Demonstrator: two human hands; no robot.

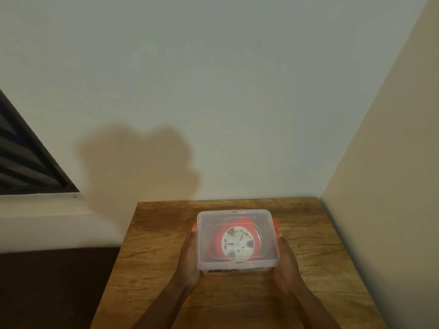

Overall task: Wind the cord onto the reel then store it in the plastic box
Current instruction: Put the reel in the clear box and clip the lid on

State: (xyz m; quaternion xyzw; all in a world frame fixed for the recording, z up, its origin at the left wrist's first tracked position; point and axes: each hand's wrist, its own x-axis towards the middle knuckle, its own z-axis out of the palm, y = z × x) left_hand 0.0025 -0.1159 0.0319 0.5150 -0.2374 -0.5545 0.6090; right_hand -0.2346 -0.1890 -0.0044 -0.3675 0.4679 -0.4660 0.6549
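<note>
A clear plastic box (268, 236) with its lid on stands on the wooden table (154, 233). Through the lid I see the red reel (219, 238) with a white round face lying flat inside. The cord itself cannot be made out. Orange latches (275, 225) sit at the box's two short sides. My left hand (190, 255) lies flat against the left side of the box with straight fingers reaching toward the left latch. My right hand (286, 257) presses the right side the same way.
The table stands in a corner, with a white wall (213, 91) behind and a cream wall (392, 186) on the right. At the left are a dark louvred panel (23, 157) and a dark floor area (54, 286) below the table edge.
</note>
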